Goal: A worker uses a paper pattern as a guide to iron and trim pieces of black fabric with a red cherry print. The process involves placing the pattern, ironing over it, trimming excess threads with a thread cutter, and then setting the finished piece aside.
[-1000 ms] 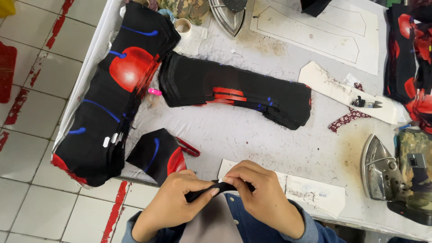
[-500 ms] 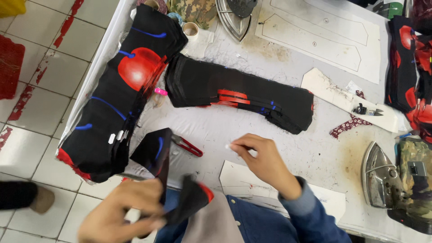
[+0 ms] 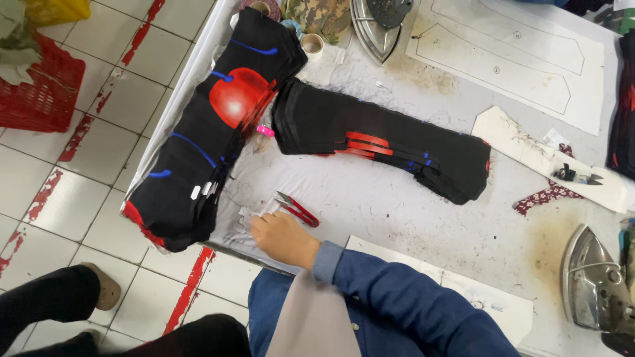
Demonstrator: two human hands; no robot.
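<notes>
Head view: we see one hand [image 3: 281, 235], the right by its sleeve, resting on the white table cover [image 3: 370, 205] just left of the red-handled snips [image 3: 297, 209]. Its fingers touch small white scraps [image 3: 246, 221]; whether they pinch one we cannot tell. The left hand is out of view. Risk, in our judgement: the open snip blades point toward the fingers and could nick them. Count: two black fabric stacks [image 3: 205, 132] [image 3: 383, 142] beyond the snips, two irons [image 3: 374, 23] [image 3: 595, 284], one small black clipper [image 3: 574, 175].
</notes>
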